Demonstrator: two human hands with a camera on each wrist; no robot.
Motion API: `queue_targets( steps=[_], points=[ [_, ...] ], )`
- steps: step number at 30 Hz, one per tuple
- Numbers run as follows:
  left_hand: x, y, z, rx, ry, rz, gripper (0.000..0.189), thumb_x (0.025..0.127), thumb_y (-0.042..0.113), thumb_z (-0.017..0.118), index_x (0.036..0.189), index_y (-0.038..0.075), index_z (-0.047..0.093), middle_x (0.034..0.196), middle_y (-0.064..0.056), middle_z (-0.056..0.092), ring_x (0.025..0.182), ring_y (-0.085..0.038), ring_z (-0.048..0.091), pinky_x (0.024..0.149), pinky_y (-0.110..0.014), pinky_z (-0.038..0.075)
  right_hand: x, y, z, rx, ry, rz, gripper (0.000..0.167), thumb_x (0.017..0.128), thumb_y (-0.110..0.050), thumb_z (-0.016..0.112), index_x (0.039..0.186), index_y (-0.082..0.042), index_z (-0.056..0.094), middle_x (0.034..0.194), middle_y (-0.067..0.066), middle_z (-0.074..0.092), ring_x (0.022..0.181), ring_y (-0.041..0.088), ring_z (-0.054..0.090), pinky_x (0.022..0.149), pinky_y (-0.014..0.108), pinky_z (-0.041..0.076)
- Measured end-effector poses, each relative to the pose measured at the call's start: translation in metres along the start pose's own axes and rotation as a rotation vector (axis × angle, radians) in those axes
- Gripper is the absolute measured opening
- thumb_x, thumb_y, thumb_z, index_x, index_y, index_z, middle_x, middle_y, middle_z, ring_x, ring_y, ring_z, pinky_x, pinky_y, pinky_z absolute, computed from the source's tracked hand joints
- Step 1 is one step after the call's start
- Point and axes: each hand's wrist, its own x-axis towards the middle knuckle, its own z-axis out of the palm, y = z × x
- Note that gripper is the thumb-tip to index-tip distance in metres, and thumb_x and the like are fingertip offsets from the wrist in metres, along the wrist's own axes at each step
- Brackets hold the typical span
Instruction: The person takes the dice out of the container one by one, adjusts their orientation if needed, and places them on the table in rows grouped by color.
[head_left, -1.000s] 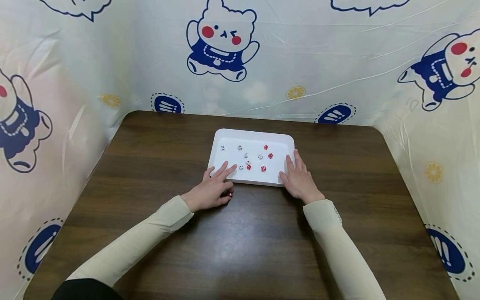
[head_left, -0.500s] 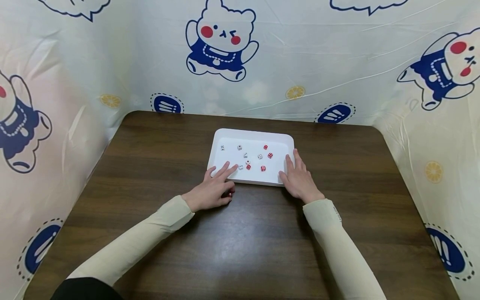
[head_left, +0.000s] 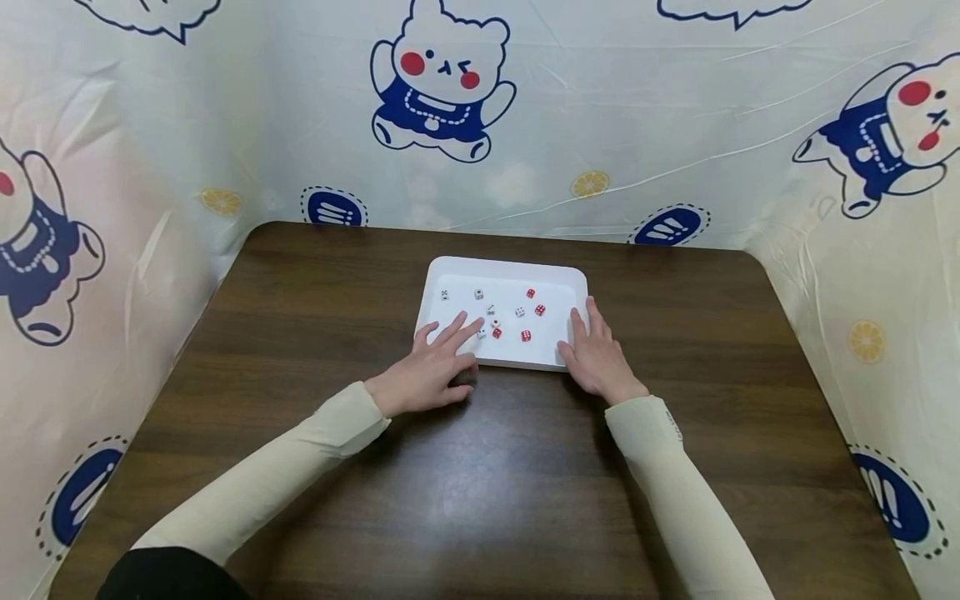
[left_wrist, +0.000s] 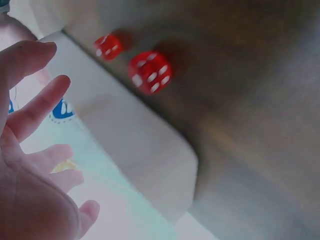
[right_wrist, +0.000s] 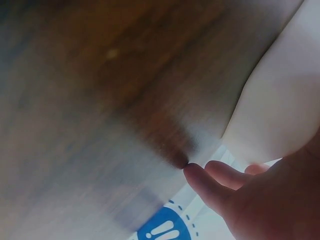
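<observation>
Two red dice [left_wrist: 151, 79] lie near the left grip [head_left: 424, 375].

1. Brown wood-grain table [head_left: 547, 492] is filling the lower view, its far corners rounding off, glare showing near the middle.
2. Pale printed backdrop sheet [head_left: 637, 108] is hanging behind and on both sides, creasing in places.
3. Middle cartoon bear [head_left: 432, 112] is waving and winking, wearing navy, red cheeks showing.
4. Left cartoon bear [head_left: 33, 250] is running off the left edge.
5. Right cartoon bear [head_left: 881, 142] is tilting sideways, running off the right edge.
6. Yellow citrus slices [head_left: 221, 202] are dotting all three panels.
7. Navy oval badges [head_left: 670, 225] are showing white marks, dashed outlines ringing them.
8. Speech-bubble outlines [head_left: 735, 15] are getting cropped up top.
</observation>
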Motion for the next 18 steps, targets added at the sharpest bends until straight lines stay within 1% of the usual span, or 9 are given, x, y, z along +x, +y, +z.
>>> queue_targets(
  steps=[3, 9, 15, 18],
  points=[
    [0.003, 0.002, -0.010, -0.003, 0.012, -0.003, 0.017, 0.090, 0.031, 0.067, 0.096, 0.016, 0.065, 0.161, -0.013, 0.022, 0.150, -0.036, 0.011, 0.109, -0.064, 0.017, 0.000, 0.000, 0.000, 0.001, -0.001, -0.003, 0.071, 0.100, -0.040, 0.037, 0.155, -0.004, 0.009, 0.162, 0.014, -0.016, 0.146, 0.043, 0.012, 0.112, 0.064, 0.023],
    [0.015, 0.002, -0.026, 0.004, 0.044, -0.007, 0.014, 0.092, 0.029, 0.064, 0.099, 0.018, 0.067, 0.161, -0.012, 0.020, 0.151, -0.035, 0.009, 0.109, -0.063, 0.017, 0.001, 0.000, 0.000, 0.001, 0.001, -0.006, 0.071, 0.100, -0.040, 0.037, 0.155, -0.005, 0.009, 0.162, 0.014, -0.015, 0.146, 0.043, 0.013, 0.112, 0.063, 0.023],
    [0.027, 0.002, -0.037, 0.004, 0.067, -0.024, 0.017, 0.093, 0.030, 0.063, 0.102, 0.018, 0.068, 0.162, -0.010, 0.017, 0.151, -0.034, 0.007, 0.111, -0.062, 0.016, 0.001, 0.000, 0.000, 0.001, 0.003, -0.002, 0.071, 0.100, -0.039, 0.037, 0.155, -0.005, 0.010, 0.162, 0.014, -0.015, 0.146, 0.043, 0.012, 0.112, 0.064, 0.022],
    [0.033, 0.003, -0.041, 0.006, 0.081, -0.021, 0.017, 0.093, 0.030, 0.063, 0.102, 0.017, 0.069, 0.162, -0.011, 0.019, 0.151, -0.035, 0.008, 0.110, -0.063, 0.017, 0.001, 0.001, 0.001, -0.006, 0.004, -0.002, 0.071, 0.100, -0.039, 0.037, 0.155, -0.005, 0.010, 0.162, 0.014, -0.015, 0.146, 0.043, 0.012, 0.112, 0.064, 0.022]
  ],
)
